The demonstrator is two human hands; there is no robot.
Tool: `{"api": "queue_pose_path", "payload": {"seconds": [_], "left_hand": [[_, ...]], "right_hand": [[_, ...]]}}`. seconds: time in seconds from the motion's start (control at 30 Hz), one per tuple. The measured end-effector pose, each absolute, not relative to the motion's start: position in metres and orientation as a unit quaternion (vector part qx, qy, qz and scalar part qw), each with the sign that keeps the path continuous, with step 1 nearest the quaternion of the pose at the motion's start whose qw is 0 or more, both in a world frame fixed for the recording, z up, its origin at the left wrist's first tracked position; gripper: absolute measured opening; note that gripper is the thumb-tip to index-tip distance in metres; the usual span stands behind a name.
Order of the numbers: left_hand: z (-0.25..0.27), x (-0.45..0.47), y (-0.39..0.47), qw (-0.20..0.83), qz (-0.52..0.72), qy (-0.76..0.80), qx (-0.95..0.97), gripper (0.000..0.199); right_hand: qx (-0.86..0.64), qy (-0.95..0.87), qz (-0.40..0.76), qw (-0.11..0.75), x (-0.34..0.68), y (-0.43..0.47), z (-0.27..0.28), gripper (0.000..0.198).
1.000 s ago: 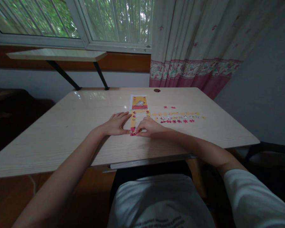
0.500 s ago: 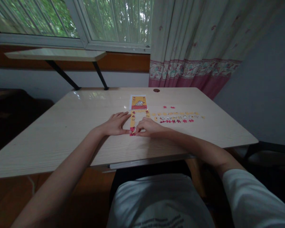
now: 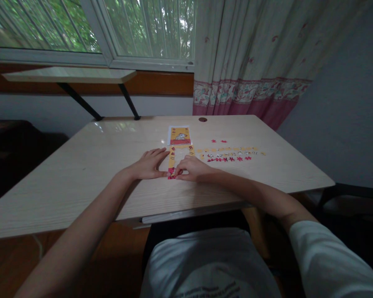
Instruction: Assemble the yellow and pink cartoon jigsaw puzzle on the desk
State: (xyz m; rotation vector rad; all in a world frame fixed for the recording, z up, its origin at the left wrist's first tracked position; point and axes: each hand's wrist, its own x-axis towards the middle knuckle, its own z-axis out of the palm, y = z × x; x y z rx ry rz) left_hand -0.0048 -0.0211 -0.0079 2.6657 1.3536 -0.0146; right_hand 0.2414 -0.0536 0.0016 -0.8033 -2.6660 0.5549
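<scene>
A jigsaw puzzle border (image 3: 171,162) in yellow and red lies on the table, its middle showing bare tabletop. Flat against its left side rests my left hand (image 3: 149,164), fingers spread and thumb touching the red lower left corner. My right hand (image 3: 191,167) bends over the bottom edge with thumb and forefinger pinched at a red puzzle piece (image 3: 175,175) beside that corner. The right part of the border is partly hidden behind this hand. Just beyond the border lies a reference picture (image 3: 180,136) of a white cartoon animal on yellow and red.
Loose puzzle pieces lie in rows to the right: yellow pieces (image 3: 236,149), white ones and red pieces (image 3: 231,159). Two more red pieces (image 3: 224,141) sit farther back. A raised shelf (image 3: 70,75) stands at the table's back left, near a cable hole (image 3: 202,119).
The view has shifted slightly. Both hands keep nearly the same places, the right still pinching at the lower edge of the border.
</scene>
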Motion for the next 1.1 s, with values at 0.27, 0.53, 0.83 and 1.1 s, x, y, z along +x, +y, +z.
{"api": "queue_pose_path", "payload": {"seconds": [0.27, 0.53, 0.83, 1.1], "left_hand": [[-0.005, -0.003, -0.023, 0.085, -0.012, 0.461, 0.883, 0.120], [-0.003, -0.002, -0.024, 0.091, 0.006, 0.460, 0.883, 0.119], [-0.005, -0.004, -0.023, 0.084, -0.001, 0.458, 0.885, 0.119], [-0.004, -0.004, -0.023, 0.088, -0.003, 0.456, 0.886, 0.118]], "right_hand": [[-0.303, -0.917, 0.192, 0.173, 0.265, -0.032, 0.021, 0.016], [-0.539, -0.833, 0.053, 0.116, 0.369, 0.025, 0.035, 0.021], [-0.568, -0.813, 0.060, 0.111, 0.396, 0.052, 0.008, 0.024], [-0.557, -0.814, 0.107, 0.126, 0.395, 0.053, 0.011, 0.017]]}}
